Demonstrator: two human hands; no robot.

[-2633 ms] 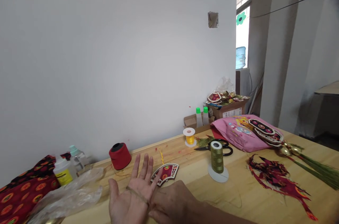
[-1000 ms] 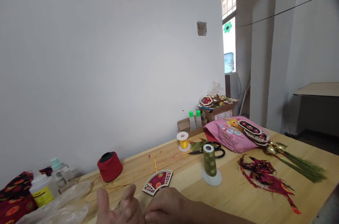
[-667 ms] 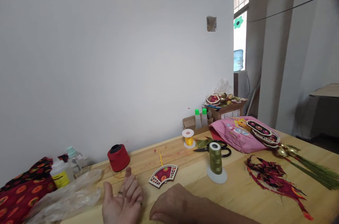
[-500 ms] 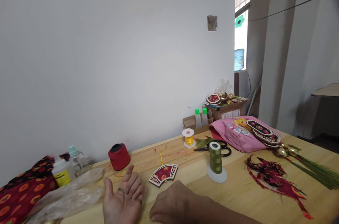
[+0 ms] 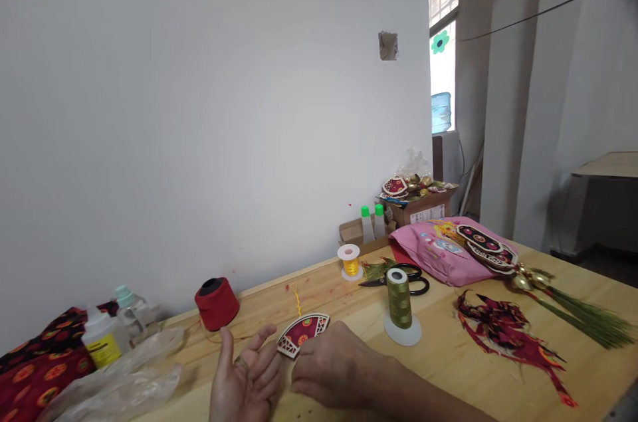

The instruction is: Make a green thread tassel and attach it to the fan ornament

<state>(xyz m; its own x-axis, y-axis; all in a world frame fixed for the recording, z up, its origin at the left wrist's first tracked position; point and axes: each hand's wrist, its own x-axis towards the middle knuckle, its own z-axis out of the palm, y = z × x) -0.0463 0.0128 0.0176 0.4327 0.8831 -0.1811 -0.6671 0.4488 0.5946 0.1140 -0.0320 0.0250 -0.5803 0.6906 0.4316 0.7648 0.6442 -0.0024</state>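
A pale wooden desk point(image 5: 433, 349) meets a plain grey-white wall point(image 5: 214, 109); a brown cardboard box point(image 5: 421, 211) holds fan-shaped ornaments and gold bells. The left hand point(image 5: 246, 379) lies palm up, fingers loosely curled; the right hand point(image 5: 329, 365), fingers bent inward, overlaps the red fan-shaped ornament point(image 5: 302, 334) in view, any grip unclear.

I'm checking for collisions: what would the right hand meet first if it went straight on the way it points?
The right hand would likely meet the left hand first, at its curled fingers, though the depth between them is unclear.
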